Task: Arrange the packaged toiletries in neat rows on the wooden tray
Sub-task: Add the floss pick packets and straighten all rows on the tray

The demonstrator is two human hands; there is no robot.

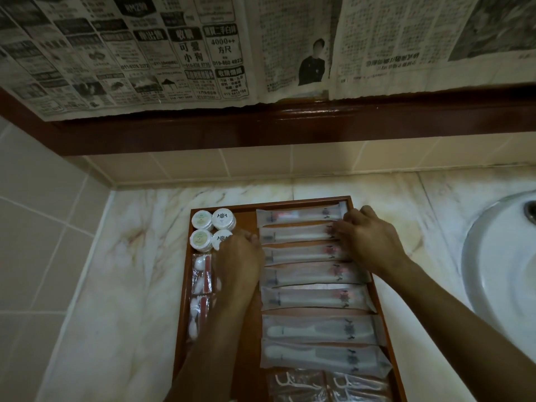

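A wooden tray [301, 202] lies on the marble counter. Several long clear packets with toothbrushes [301, 236] lie in a stacked row down its right side. Round white tubs [213, 227] stand at its far left corner, with small packets of cotton items [201, 274] below them. My left hand [239, 262] rests at the left ends of the upper toothbrush packets, fingers curled. My right hand [362, 236] touches the right ends of the second and third packets. Whether either hand pinches a packet is hidden.
A white sink basin [499, 256] sits close on the right. Packets of floss picks [327, 385] lie at the tray's near end. A tiled wall and a dark wooden ledge [290, 126] with newspaper sheets rise behind the counter.
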